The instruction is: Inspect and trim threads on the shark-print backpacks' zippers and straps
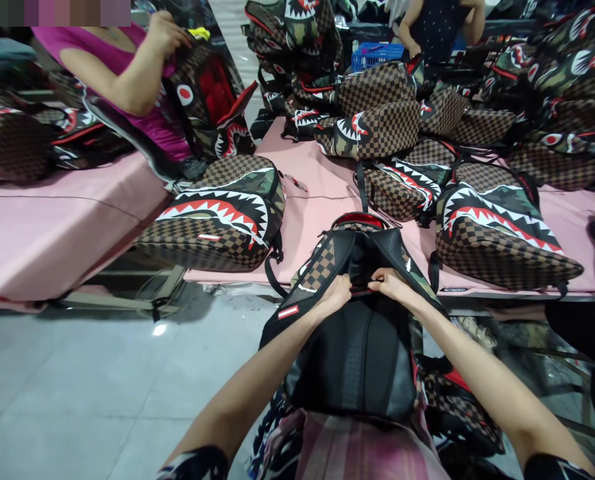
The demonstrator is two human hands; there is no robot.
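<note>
Gripping a padded, black-backed, brown-checkered backpack (352, 363) up top: left hand (336, 295), right hand (390, 285)

10+ backpacks (355, 363), 2 foreground hands (336, 295), 1 basket (377, 57)

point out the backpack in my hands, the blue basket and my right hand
Backpack (352, 363): head view, on its black back panel.
Blue basket (370, 58): head view, on its side wall.
Right hand (391, 284): head view, back of the hand.
</note>
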